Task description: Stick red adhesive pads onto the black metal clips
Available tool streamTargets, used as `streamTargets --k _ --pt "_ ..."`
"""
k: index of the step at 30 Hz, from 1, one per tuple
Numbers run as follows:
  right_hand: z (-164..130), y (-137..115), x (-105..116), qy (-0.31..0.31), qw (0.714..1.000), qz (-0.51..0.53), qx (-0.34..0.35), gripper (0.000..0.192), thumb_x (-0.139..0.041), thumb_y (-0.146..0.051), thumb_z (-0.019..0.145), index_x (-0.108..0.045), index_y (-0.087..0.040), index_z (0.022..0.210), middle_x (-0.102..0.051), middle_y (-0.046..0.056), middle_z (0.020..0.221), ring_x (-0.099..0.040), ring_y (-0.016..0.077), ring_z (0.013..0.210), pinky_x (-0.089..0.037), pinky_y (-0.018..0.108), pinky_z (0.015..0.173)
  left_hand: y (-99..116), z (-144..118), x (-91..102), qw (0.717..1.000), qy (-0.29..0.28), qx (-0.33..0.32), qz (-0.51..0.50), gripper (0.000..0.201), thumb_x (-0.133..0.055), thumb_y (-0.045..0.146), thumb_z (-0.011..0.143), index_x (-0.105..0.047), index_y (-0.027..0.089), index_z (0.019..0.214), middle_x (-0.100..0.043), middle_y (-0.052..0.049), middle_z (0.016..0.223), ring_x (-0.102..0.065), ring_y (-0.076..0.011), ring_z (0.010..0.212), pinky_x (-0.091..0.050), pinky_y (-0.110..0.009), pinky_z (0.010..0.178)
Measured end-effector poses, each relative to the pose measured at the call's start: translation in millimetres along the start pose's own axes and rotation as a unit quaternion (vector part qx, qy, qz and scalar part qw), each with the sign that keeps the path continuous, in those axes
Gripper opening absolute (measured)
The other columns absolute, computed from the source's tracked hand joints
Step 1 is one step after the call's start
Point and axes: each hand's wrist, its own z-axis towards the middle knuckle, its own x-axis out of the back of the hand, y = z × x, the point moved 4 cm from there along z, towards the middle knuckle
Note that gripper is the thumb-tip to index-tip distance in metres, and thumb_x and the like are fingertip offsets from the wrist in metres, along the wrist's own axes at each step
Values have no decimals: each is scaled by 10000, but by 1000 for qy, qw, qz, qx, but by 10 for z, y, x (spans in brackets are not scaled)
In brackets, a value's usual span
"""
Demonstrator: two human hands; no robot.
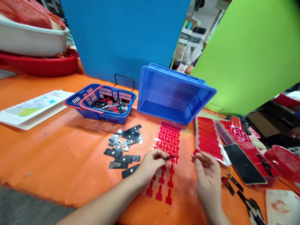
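L hand [152,162] at approx 6 o'clock of the orange table [58,156], fingers curled shut, pinching a small dark strip [170,157] at the fingertips; strip sits just above the clear sheet of red T-shaped stickers [167,147], which lies flat under and btwn both hands. R hand [206,172] at approx 5 o'clock, thumb and forefinger closed on a small red sticker piece [196,152], held just off the table, near the sheet's R edge. Hands apart, not touching. Loose pile of grey/black metal plates [124,143] at 9 o'clock from the L hand, close by; a few dark plates lie nearest the L wrist. Small blue basket [100,103] w/ red handle at 11 o'clock, holding more black and red pieces. Big blue crate [173,93] at 12 o'clock, tipped on its side, open face twd the camera, inside looks bare. Second sticker sheet [208,139] at 1 o'clock, just beside the R hand, w/ more red sheets in plastic [236,131] beyond it. Black flat slab, phone-like [242,164], at 3 o'clock from the R hand. Red basket [286,161] far R edge. Printed card [32,107] at 10 o'clock, well apart. White tub stacked on red bowl [39,62] far L top. Blue and green boards stand behind.
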Motion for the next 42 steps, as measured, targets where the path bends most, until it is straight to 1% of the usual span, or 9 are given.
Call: streamTargets --k 4,7,10,14,20,28,34,38,42 --pt "192 131 -426 -135 979 100 -113 500 -534 -344 787 -314 -266 1229 -603 53 979 -549 194 939 -425 384 816 119 -55 6 990 -19 -116 76 138 -528 48 644 -529 154 556 -569 -46 935 -528 -157 904 -374 -271 808" --pt "151 275 -610 -209 946 164 -186 526 -530 -356 791 -294 -282 1256 -618 50 978 -585 181 844 -465 336 717 156 -96 -3 979 -24 -172 105 172 -492 26 664 -524 158 557 -562 -49 887 -540 -147 857 -403 -272 773" --pt "106 352 -636 -194 942 200 -187 520 -567 -317 771 -331 -276 1232 -636 37 923 -591 152 753 -460 295 679 175 -130 -46 966 -40 -211 144 198 -465 -1 658 -508 160 551 -572 -49 835 -545 -139 800 -419 -262 730" --pt "96 333 -608 -162 953 204 -153 526 -587 -248 747 -345 -275 1213 -630 14 860 -579 150 768 -456 298 694 179 -156 -119 950 -78 -231 194 220 -431 -26 643 -500 170 573 -591 -42 818 -552 -138 776 -420 -258 716" --pt "88 218 -548 -163 973 144 -77 464 -516 -204 780 -327 -261 1200 -622 13 850 -576 154 823 -450 351 768 175 -156 -135 951 -82 -204 218 259 -385 -37 638 -496 186 566 -599 -37 793 -560 -148 775 -421 -265 714" --pt "61 216 -511 -172 974 134 -59 413 -484 -220 800 -346 -263 1187 -604 28 877 -576 161 832 -462 374 778 197 -189 -177 961 -75 -174 202 184 -470 13 652 -503 182 587 -564 -33 787 -523 -150 780 -390 -260 732" --pt "120 190 -425 -149 989 -3 2 235 -472 -270 812 -539 -236 1034 -525 57 1028 -522 181 917 -435 351 799 63 -46 -37 1000 -2 -17 -26 189 -582 163 676 -396 188 674 -377 61 615 -370 -58 544 -319 -179 532" --pt "146 183 -409 -139 990 -29 27 154 -486 -267 809 -572 -214 925 -522 56 982 -503 188 937 -427 344 803 -3 9 15 986 12 51 -155 207 -554 68 635 -429 191 746 -422 59 670 -396 -35 548 -328 -148 527" --pt "142 256 -433 -116 993 25 5 111 -553 -266 767 -530 -208 859 -534 39 917 -522 175 891 -454 309 730 -61 36 74 961 44 85 -261 298 -468 4 588 -500 178 828 -478 31 724 -426 -29 550 -368 -139 533"
